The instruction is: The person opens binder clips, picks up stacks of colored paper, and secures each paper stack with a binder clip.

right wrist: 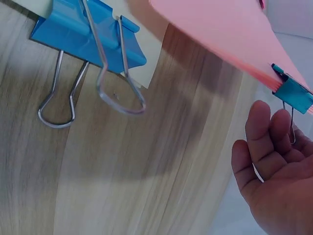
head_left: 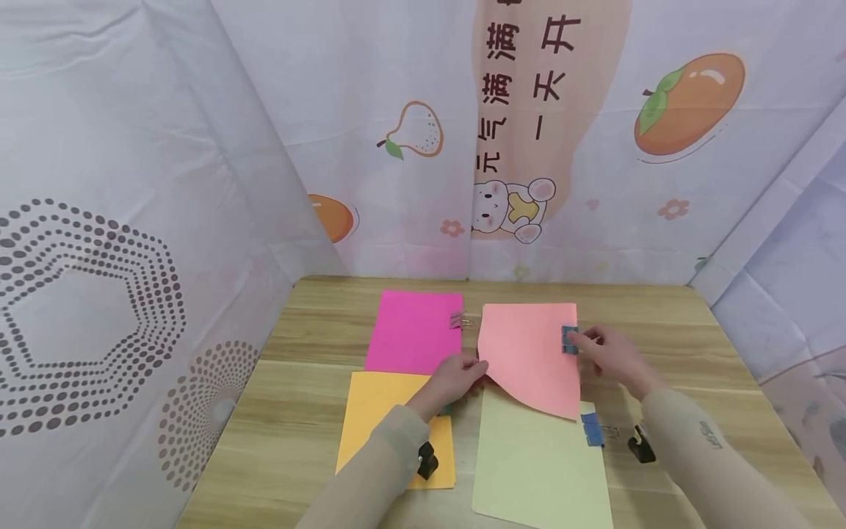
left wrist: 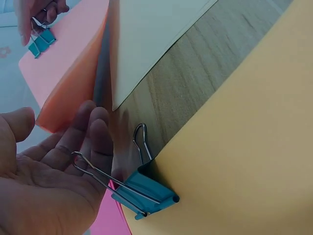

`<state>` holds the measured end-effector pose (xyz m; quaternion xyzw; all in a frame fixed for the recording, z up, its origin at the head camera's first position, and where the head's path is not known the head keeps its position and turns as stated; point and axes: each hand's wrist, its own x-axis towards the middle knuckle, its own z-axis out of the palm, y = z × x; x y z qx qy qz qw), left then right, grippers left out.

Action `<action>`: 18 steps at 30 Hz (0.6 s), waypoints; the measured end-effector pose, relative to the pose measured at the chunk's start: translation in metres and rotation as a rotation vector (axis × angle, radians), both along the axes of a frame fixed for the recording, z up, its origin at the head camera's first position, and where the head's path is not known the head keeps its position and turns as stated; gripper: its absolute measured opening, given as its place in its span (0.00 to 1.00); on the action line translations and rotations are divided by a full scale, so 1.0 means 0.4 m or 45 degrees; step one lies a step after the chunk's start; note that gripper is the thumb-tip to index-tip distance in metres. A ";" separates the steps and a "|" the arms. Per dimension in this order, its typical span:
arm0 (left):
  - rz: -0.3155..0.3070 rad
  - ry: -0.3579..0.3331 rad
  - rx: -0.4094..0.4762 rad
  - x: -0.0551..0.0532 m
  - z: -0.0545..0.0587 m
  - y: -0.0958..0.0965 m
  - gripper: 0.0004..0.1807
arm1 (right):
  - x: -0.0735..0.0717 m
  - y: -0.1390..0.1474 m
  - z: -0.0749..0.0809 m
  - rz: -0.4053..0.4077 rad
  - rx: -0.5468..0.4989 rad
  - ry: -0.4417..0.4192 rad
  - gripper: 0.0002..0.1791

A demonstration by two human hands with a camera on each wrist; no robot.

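Observation:
A stack of salmon-pink paper (head_left: 529,353) is lifted and bent, its lower part over pale yellow paper (head_left: 538,459). My left hand (head_left: 456,378) pinches the stack's left edge; in the left wrist view the paper's corner sits between thumb (left wrist: 18,125) and fingers. A teal binder clip (right wrist: 295,94) bites the stack's right edge. My right hand (head_left: 611,356) holds that clip by its wire handles, as the right wrist view shows. Close beside my left hand, another teal binder clip (left wrist: 146,191) is clamped on orange-yellow paper (head_left: 370,411).
Magenta paper (head_left: 416,330) with a clip (head_left: 457,320) at its right edge lies at the back left. A blue binder clip (right wrist: 93,34) grips the pale yellow paper's right edge, its handles sticking out. Printed curtains (head_left: 396,220) stand behind the wooden table (head_left: 304,323).

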<state>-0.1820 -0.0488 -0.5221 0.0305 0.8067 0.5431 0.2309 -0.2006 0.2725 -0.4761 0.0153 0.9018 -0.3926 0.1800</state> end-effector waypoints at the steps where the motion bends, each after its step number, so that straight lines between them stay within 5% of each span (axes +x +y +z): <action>1: -0.003 -0.016 0.012 -0.001 0.001 0.001 0.23 | -0.001 -0.001 0.000 -0.006 0.001 -0.001 0.39; 6: -0.011 -0.065 0.064 -0.002 0.005 -0.001 0.23 | -0.008 -0.003 0.000 -0.026 -0.014 0.003 0.38; 18: -0.140 0.013 -0.020 0.003 0.016 -0.019 0.23 | -0.025 0.000 -0.007 -0.037 -0.032 0.005 0.49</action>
